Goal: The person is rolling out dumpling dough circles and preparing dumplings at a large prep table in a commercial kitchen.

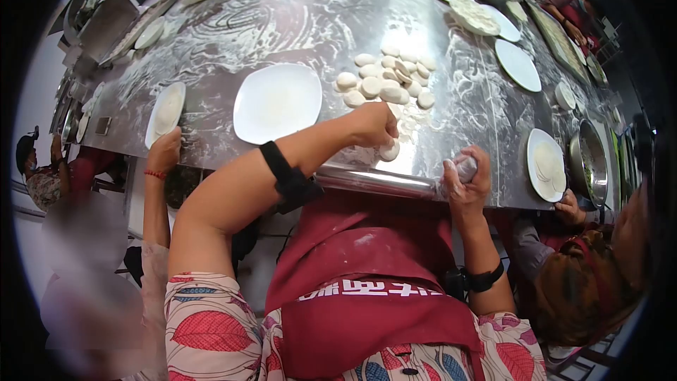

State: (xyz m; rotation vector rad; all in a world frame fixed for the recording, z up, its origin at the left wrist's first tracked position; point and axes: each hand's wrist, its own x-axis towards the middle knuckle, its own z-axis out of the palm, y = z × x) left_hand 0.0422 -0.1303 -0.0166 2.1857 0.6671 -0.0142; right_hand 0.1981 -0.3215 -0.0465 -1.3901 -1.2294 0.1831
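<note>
The left hand curls its fingers down at a dough disc near the table's front edge; whether it grips or only presses cannot be told. To its right, the right hand closes around a pale grey object, mostly hidden, its long axis unclear. Just beyond the left hand, the nearer of the two, dough pieces cluster on the floured table, right of a square plate.
</note>
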